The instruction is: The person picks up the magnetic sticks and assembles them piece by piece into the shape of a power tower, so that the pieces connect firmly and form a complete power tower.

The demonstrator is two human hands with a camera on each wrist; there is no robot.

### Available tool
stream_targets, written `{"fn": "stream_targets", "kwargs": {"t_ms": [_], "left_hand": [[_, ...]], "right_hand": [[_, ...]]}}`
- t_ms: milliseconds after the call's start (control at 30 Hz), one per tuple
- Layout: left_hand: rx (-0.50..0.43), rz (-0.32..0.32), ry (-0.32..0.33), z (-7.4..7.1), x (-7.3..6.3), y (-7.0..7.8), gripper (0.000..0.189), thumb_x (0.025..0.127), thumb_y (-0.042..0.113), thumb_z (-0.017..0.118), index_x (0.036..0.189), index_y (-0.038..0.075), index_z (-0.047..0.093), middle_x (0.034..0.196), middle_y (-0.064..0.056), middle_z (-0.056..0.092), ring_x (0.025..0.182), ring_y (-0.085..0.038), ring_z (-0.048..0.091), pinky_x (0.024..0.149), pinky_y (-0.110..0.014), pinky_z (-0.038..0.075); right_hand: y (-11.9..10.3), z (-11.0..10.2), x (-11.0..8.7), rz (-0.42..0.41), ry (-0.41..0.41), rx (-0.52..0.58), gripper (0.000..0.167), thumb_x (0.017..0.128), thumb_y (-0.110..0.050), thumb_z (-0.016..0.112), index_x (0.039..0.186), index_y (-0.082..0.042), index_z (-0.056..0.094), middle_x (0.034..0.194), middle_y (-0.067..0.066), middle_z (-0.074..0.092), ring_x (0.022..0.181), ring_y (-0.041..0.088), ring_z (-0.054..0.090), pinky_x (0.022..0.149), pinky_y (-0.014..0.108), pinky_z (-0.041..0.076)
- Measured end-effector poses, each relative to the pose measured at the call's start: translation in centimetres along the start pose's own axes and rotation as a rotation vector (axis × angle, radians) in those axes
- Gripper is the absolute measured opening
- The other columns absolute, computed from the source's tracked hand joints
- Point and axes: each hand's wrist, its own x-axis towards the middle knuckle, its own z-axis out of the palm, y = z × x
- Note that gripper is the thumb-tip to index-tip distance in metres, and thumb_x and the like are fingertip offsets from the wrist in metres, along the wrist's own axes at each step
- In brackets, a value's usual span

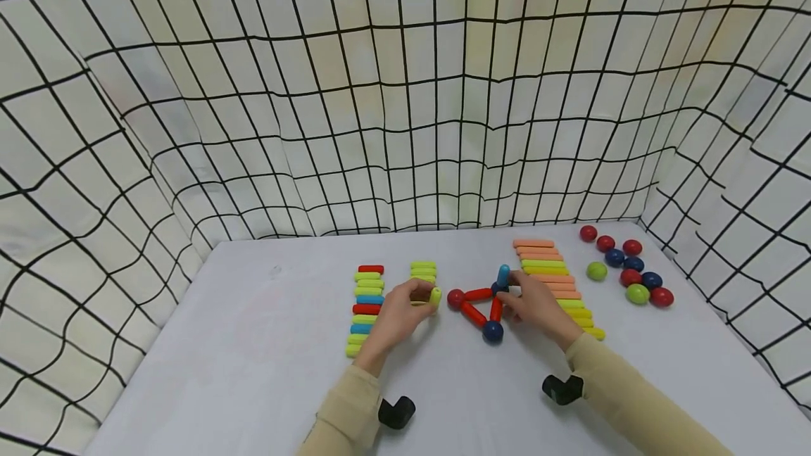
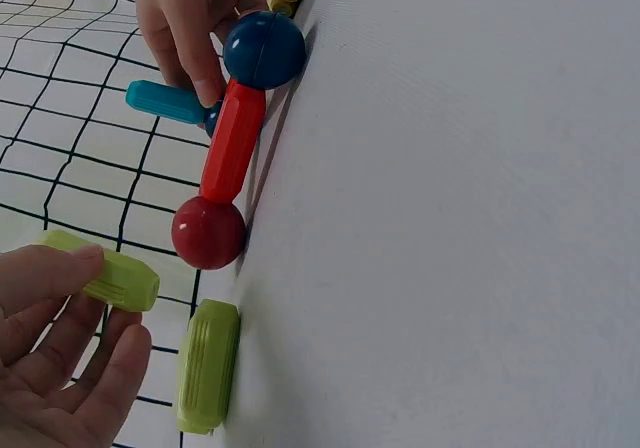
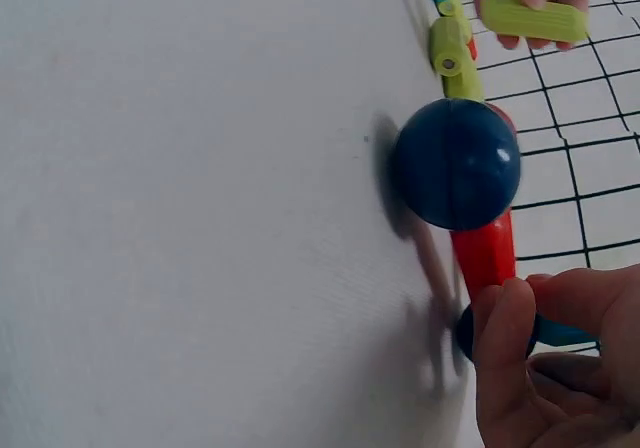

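Note:
Between the thumb and fingers of my left hand (image 1: 400,312) is a light green rod (image 1: 435,297), held upright above the table. Another light green rod (image 2: 208,368) lies below it in the left wrist view. My right hand (image 1: 537,303) pinches a dark blue ball (image 3: 465,334) at the far right corner of a triangle. Out of that ball a light blue rod (image 1: 503,275) points upward. Red rods (image 1: 474,314) form the triangle's sides, joining a red ball (image 1: 455,299) on the left and a second dark blue ball (image 1: 493,331) at the near corner.
Green, blue and red short rods (image 1: 367,309) line up at left, partly behind my left hand. More green rods (image 1: 422,269) lie behind it. Longer orange and yellow rods (image 1: 548,270) lie right, near loose balls (image 1: 631,276). Black netting (image 1: 418,104) over white cloth surrounds the table.

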Motion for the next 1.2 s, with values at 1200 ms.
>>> {"fn": "stream_targets", "kwargs": {"t_ms": [1200], "left_hand": [[0.287, 0.026, -0.031, -0.4, 0.6, -1.6, 0.023, 0.084, -0.006, 0.068, 0.106, 0.002, 0.068, 0.102, -0.007, 0.066, 0.093, -0.023, 0.059, 0.087, -0.04, 0.052]], "right_hand": [[0.1, -0.2, -1.1, 0.033, -0.012, -0.149, 0.032, 0.09, -0.028, 0.071, 0.1, -0.001, 0.057, 0.081, 0.008, 0.056, 0.058, 0.016, 0.053, 0.055, 0.027, 0.046]]}}
